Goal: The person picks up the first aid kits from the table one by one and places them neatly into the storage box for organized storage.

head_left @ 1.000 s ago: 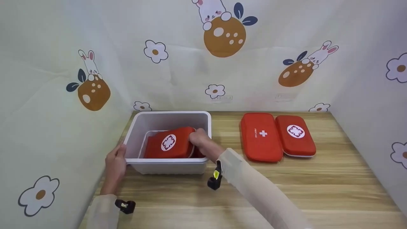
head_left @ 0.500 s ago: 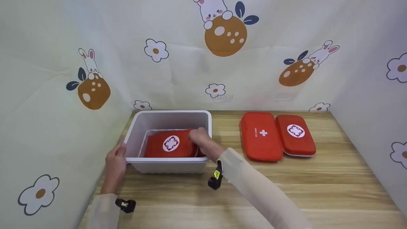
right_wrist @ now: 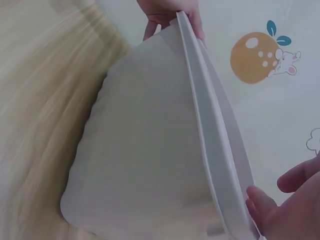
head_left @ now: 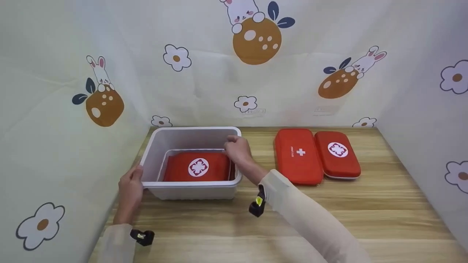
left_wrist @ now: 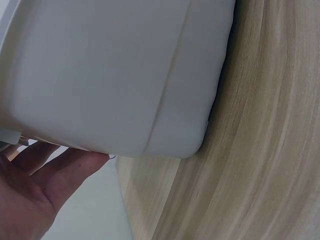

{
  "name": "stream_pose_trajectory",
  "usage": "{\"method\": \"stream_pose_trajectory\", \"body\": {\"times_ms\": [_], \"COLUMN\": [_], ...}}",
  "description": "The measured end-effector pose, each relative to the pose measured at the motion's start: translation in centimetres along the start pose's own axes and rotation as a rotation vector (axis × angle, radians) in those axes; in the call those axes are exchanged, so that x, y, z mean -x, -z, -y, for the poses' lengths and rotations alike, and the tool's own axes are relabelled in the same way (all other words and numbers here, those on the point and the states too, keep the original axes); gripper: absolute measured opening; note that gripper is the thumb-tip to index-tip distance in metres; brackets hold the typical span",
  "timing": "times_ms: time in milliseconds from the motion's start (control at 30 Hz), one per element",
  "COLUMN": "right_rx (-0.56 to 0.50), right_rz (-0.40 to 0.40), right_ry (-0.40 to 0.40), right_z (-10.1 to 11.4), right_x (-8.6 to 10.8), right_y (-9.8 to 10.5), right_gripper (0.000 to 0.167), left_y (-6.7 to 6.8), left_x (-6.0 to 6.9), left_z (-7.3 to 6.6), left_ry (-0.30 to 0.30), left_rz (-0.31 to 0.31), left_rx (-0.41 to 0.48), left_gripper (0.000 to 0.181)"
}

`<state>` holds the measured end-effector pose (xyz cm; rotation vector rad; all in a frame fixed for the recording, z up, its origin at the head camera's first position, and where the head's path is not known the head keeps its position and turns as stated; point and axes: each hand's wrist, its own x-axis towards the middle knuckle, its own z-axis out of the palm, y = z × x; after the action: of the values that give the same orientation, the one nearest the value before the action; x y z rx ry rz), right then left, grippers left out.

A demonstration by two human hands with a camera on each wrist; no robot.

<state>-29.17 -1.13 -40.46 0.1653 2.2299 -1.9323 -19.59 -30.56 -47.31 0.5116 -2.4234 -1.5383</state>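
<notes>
A red first-aid case (head_left: pixel 177 168) with a white round emblem lies flat inside a light grey plastic bin (head_left: pixel 190 192). A strip of darker red shows at its right edge; what that is stays unclear. My left hand (head_left: pixel 131 186) grips the bin's left front corner, thumb over the rim and fingers on the outside, as the right wrist view shows too. Over the bin's right rim is my right hand (head_left: pixel 239 149), its fingers loosely bent and holding nothing. In the right wrist view that hand's thumb and fingers stand apart beside the rim (right_wrist: pixel 212 130).
Right of the bin, a red first-aid pouch (head_left: pixel 298 164) with a white cross lies beside a smaller red case (head_left: pixel 337 164) with a round emblem. All stand on a wood-grain table (head_left: pixel 292 223). Printed cloth walls (head_left: pixel 204 87) enclose the back and sides.
The red case has gone from tilted to flat in the bin. My right hand has let go of it and risen to the right rim. My left hand keeps its grip.
</notes>
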Motion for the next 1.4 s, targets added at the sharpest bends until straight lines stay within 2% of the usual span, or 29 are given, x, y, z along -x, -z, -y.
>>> {"method": "stream_pose_trajectory", "body": {"times_ms": [100,167,367,667,833,933,1067,1400], "right_rx": [-0.098,-0.109,0.109,0.268,0.36,0.442,0.527,0.674], "right_rz": [-0.015,-0.049,-0.212,-0.297,-0.323,-0.381,-0.447,-0.533], "right_ry": [0.01,0.039,0.163,0.221,0.212,0.205,0.155,0.026], "right_z": [-0.2,-0.6,-2.0,-3.9,-5.3,-6.5,-8.1,-11.6], "right_x": [-0.1,-0.1,-0.4,-0.5,-0.3,-0.3,-0.3,0.0], "right_y": [0.9,1.5,3.5,7.6,9.9,11.2,13.1,17.4], "right_gripper": [0.038,0.033,0.023,0.024,0.032,0.036,0.039,0.054], "left_y": [-0.1,-0.1,0.0,0.0,0.0,0.1,0.0,0.0], "left_x": [-0.1,-0.1,-0.2,-0.1,-0.1,-0.1,-0.2,-0.4], "left_z": [-0.1,-0.1,0.0,-0.1,0.0,0.1,0.2,0.1], "left_ry": [-0.003,-0.007,-0.009,-0.011,-0.021,-0.031,-0.043,0.006], "left_rz": [0.002,0.007,0.015,0.017,0.013,0.002,-0.008,0.02], "left_rx": [-0.005,-0.006,-0.007,-0.019,-0.019,-0.018,-0.029,-0.02], "left_gripper": [0.053,0.054,0.053,0.053,0.053,0.052,0.052,0.054]}}
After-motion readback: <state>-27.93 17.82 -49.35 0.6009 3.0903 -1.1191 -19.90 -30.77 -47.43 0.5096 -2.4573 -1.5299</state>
